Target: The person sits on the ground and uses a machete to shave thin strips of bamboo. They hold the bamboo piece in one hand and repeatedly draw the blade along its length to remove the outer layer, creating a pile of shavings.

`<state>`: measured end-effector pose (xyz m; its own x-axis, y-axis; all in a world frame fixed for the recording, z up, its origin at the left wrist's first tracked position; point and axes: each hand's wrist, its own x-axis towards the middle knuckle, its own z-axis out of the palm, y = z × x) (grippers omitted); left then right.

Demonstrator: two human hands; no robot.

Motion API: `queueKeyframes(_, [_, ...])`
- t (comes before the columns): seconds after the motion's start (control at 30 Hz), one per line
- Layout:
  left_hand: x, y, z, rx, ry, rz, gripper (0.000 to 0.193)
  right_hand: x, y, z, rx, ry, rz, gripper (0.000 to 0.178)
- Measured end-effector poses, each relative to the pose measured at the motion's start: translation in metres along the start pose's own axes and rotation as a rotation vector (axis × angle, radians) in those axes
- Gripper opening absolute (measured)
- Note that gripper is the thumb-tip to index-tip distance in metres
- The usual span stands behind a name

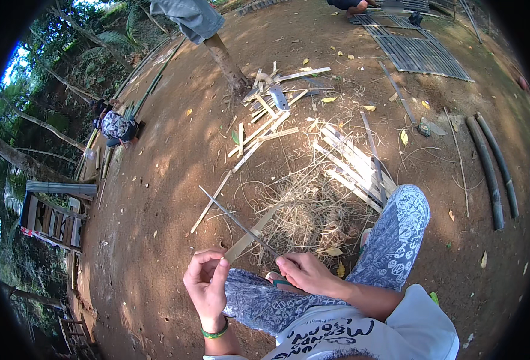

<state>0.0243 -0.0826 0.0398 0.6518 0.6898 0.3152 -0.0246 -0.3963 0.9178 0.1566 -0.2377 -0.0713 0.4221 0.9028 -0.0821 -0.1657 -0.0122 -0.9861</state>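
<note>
Between thumb and fingers, my left hand (207, 282) pinches the near end of a flat bamboo strip (238, 247), which points away and to the right. My right hand (309, 273) is closed around the handle end of a long thin knife (226, 213). Its narrow blade slants up to the left and crosses over the strip. Most of the handle is hidden in my fingers. Beyond my hands lies a heap of thin bamboo shavings (307, 210) on the bare ground. A green and yellow band (215, 331) circles my left wrist.
Pale split bamboo strips (352, 162) lie beyond the shavings, with more strips scattered around a wooden post (226, 63). Two dark bamboo poles (485, 171) rest at right. A slatted bamboo panel (421, 54) lies far right. A person (118, 127) crouches at far left.
</note>
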Motion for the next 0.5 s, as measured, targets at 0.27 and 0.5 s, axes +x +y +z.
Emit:
queueKeyframes(0.27, [-0.014, -0.010, 0.015, -0.240, -0.089, -0.187, 0.020, -0.040, -0.038, -0.014, 0.110, -0.031, 0.057, 0.050])
queueKeyframes(0.5, [-0.029, -0.025, 0.021, -0.325, -0.084, -0.137, 0.022, -0.044, -0.039, -0.004, -0.056, -0.062, -0.042, 0.058])
